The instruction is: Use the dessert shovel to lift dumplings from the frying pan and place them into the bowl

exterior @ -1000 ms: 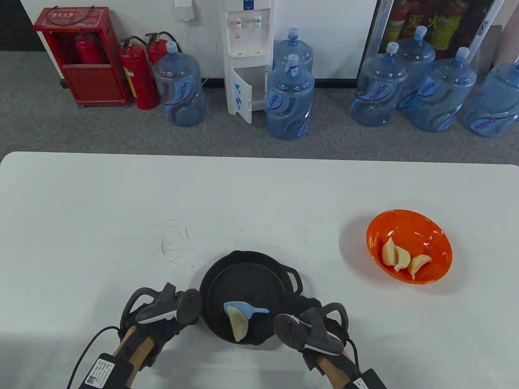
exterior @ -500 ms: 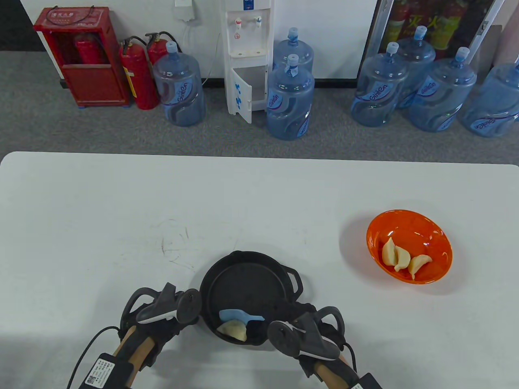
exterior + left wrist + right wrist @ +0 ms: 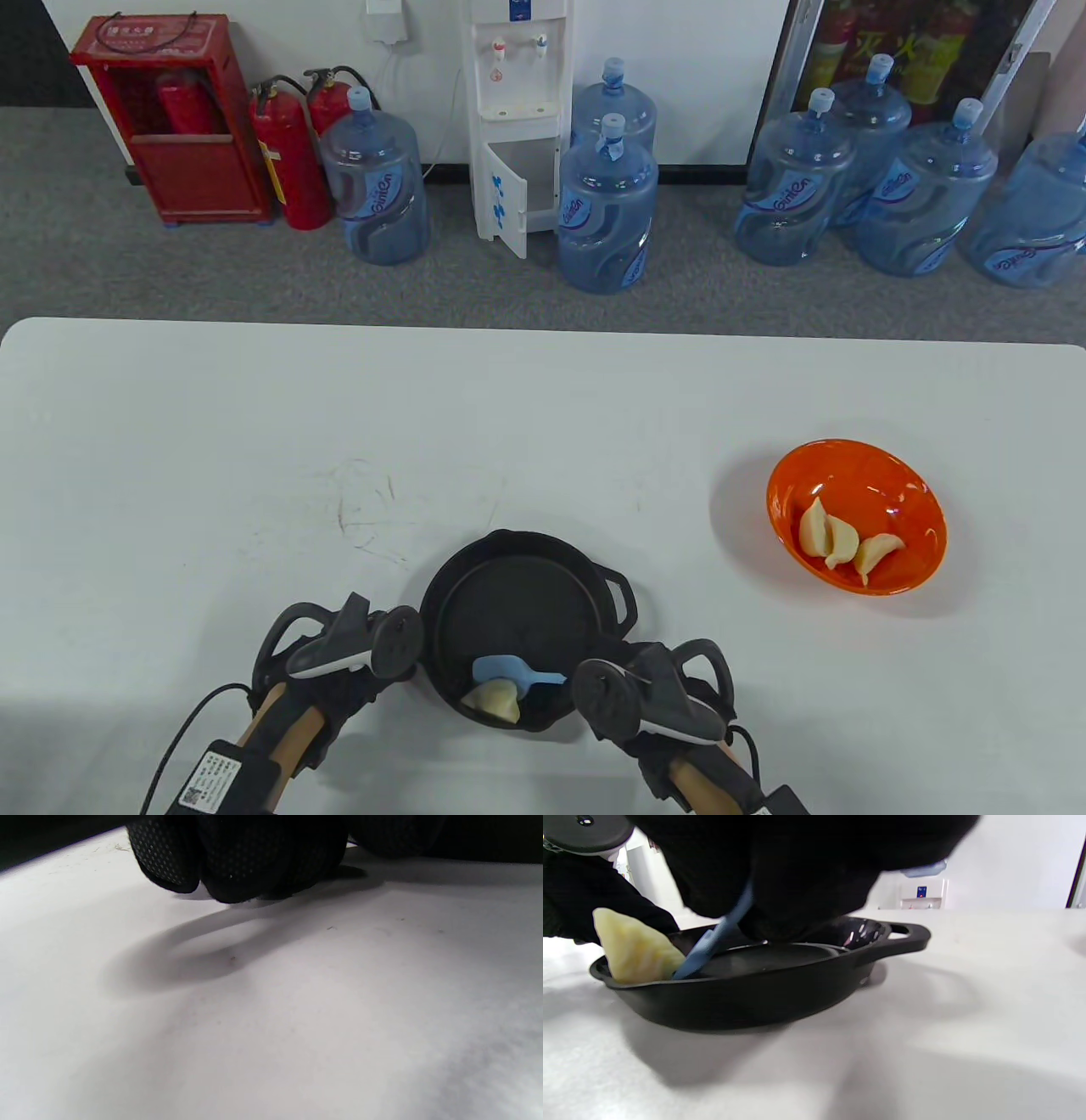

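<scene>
Table view: the right hand [image 3: 653,688] grips the blue dessert shovel [image 3: 507,671], its blade against the last dumpling [image 3: 492,700] at the frying pan's [image 3: 526,594] near wall; three dumplings lie in the orange bowl [image 3: 857,518].

Left wrist view: the left hand [image 3: 237,853] rests curled on the desk [image 3: 297,1005]; whether it grips anything I cannot tell.

Right wrist view: the dumpling stands tilted against the rim, so a push could tip it over the edge.

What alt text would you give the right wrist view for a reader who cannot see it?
The gloved right hand holds a blue shovel angled down into a black frying pan, its tip against a pale dumpling leaning on the pan's left wall. The pan sits on a white table, a loop handle pointing right.
</scene>
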Demonstrator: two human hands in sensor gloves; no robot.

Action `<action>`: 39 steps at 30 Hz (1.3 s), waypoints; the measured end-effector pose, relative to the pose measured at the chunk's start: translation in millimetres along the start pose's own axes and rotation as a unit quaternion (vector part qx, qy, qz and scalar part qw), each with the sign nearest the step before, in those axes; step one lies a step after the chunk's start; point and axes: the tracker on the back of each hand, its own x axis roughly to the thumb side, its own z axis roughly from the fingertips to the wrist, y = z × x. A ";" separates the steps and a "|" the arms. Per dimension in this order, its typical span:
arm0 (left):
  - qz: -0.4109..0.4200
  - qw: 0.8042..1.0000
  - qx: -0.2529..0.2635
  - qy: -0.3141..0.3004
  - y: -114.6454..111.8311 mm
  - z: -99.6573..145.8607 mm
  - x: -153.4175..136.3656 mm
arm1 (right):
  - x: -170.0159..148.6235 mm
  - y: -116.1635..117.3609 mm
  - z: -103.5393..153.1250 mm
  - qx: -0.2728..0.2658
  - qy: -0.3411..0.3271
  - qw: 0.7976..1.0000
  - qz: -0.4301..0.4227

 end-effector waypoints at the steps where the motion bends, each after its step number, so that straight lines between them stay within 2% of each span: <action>1: 0.001 1.000 -0.002 0.000 0.0 0.0 0.2 | -1.3 0.2 -0.3 0.009 0.001 1.000 -0.006; 7: 0.002 1.000 -0.006 0.001 0.0 -0.1 0.6 | -7.8 2.2 -1.5 0.048 -0.007 0.998 -0.051; 10: 0.002 1.000 -0.006 0.001 0.0 -0.1 0.7 | -10.4 3.4 -2.7 0.048 -0.006 0.997 -0.054; 19: 0.004 1.000 -0.007 -0.003 -0.1 -0.3 0.7 | -26.0 8.3 -6.7 0.088 0.020 0.984 -0.156; 25: 0.004 1.000 -0.008 -0.003 -0.1 -0.3 0.6 | -39.1 4.2 -6.2 0.068 0.040 0.975 -0.209; 39: 0.004 1.000 -0.012 -0.004 0.1 -0.3 0.6 | -61.6 -7.3 -5.7 0.028 0.081 0.966 -0.245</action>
